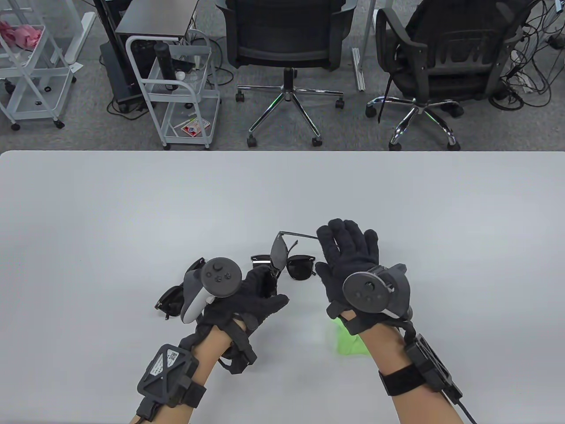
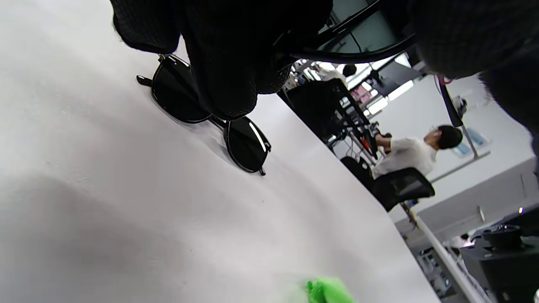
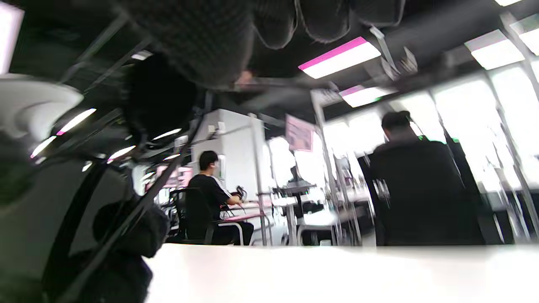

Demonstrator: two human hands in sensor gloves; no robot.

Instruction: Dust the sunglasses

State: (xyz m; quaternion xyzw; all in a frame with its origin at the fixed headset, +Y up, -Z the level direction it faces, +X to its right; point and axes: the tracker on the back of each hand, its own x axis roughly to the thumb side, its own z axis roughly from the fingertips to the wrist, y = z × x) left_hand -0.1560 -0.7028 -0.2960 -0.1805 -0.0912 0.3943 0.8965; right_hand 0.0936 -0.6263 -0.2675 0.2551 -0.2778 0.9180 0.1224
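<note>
- The left hand (image 1: 247,296) grips a pair of thin-framed dark-lensed sunglasses (image 1: 279,252) by one end, fingers curled around the frame, and holds it up off the white table (image 1: 132,212).
- That lifted pair stands tilted, one slim temple arm reaching toward 2 o'clock to meet the right hand (image 1: 348,251).
- The right hand is spread wide and flat, fingers extended toward 12 o'clock; whether the fingertips pinch the temple arm cannot be told.
- A second pair of black-framed sunglasses (image 1: 298,267) lies on the table between the hands.
- A third pair of black sunglasses (image 2: 210,113) lies at 9 o'clock of the left hand.
- A bright green cloth (image 1: 346,340) lies on the table under the right wrist, at 6 o'clock.
</note>
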